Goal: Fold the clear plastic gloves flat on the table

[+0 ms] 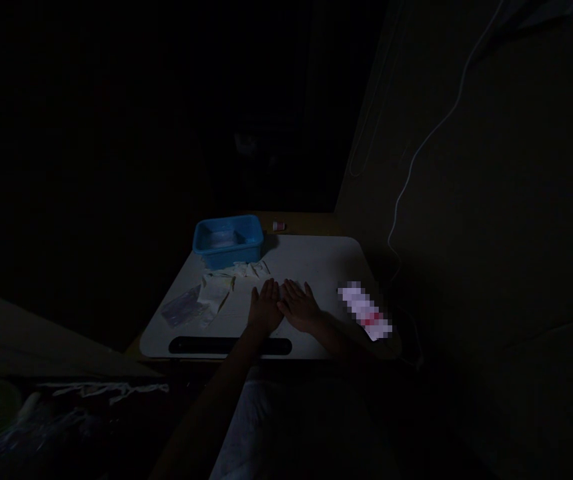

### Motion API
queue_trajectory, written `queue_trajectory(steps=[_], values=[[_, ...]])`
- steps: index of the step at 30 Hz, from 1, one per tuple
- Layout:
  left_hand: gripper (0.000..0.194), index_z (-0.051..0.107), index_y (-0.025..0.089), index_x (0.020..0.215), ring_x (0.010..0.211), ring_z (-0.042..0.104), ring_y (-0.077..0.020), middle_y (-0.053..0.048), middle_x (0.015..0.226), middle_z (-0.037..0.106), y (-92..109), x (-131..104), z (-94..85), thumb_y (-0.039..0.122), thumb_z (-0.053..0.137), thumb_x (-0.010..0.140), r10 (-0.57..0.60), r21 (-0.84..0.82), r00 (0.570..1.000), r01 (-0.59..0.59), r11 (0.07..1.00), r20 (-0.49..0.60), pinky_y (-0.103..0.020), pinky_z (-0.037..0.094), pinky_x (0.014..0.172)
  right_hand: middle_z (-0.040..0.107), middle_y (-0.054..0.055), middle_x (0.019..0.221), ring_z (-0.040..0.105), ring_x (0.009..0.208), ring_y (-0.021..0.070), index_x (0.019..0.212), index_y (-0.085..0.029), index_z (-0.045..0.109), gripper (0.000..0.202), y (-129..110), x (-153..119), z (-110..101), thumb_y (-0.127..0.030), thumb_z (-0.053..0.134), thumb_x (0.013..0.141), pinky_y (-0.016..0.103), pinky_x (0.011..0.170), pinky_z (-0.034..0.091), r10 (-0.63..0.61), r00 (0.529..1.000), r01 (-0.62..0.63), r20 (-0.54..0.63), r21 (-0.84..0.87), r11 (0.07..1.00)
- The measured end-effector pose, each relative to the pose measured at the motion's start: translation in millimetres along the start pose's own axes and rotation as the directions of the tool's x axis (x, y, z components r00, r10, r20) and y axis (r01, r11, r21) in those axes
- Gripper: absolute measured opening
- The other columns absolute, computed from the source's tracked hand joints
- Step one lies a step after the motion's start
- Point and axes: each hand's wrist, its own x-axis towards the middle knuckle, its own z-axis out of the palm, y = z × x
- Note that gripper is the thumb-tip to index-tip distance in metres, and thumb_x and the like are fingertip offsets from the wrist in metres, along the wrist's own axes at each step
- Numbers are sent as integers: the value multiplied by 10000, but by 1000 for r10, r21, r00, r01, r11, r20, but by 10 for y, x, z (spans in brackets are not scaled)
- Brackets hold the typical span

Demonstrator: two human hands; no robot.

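My left hand [265, 309] and my right hand [300, 308] lie side by side over the white tabletop [311, 257], nearly touching. Their fingers are stretched out and point away from me, thumbs toward the outside, and nothing shows in either hand. Left of my left hand is a pale folded sheet [215, 291], paper or cloth, beside a clear plastic packet [182, 307]. Crumpled white pieces [251, 269] lie just beyond the fingertips. A blue plastic basin [230, 256] stands at the back left, with something pale inside that I cannot make out.
A lit, pixelated phone-like slab [365, 311] lies at the table's right edge. Behind the table is a small red and white container [279, 226]. A dark slot [230, 345] runs along the front edge. A white cable [411, 167] hangs at right. The room is very dark.
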Motion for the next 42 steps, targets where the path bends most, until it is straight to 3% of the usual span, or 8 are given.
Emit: queue_trajectory(steps=[10,24,39,42], values=[[563,261,58,1369,1340,205,-237,-141,1451,224,5,-3,-20,285,234,855,-14,5,1000,14,1000,13,-488,194,1056,300,118,1422,235,1332,218,1340,-105,347,588,14,-43,-63,-456,143,916,499,1071,139,71,997,-70,13,-49,996],[563,265,63,1369,1337,214,-243,-145,1446,237,-7,1,16,298,234,859,-4,21,1000,5,1000,-8,-497,204,1051,298,127,1421,236,1331,214,1340,-101,348,583,-3,-47,-83,-448,147,918,496,1070,124,77,997,-77,12,-18,997],[549,302,51,1351,1323,252,-247,-155,1428,277,10,-3,35,310,209,875,-6,-11,997,5,1000,-78,-509,221,1042,302,167,1414,226,1331,241,1334,-56,351,597,171,-122,-45,-432,143,920,501,1056,123,323,945,-325,-55,-28,945],[554,296,43,1351,1325,246,-243,-154,1428,275,17,-5,25,315,196,879,-7,-3,997,7,1000,-74,-508,214,1045,326,159,1407,247,1324,232,1333,-56,351,570,203,-146,-65,-395,138,927,469,1060,139,321,945,-322,-65,-5,947]])
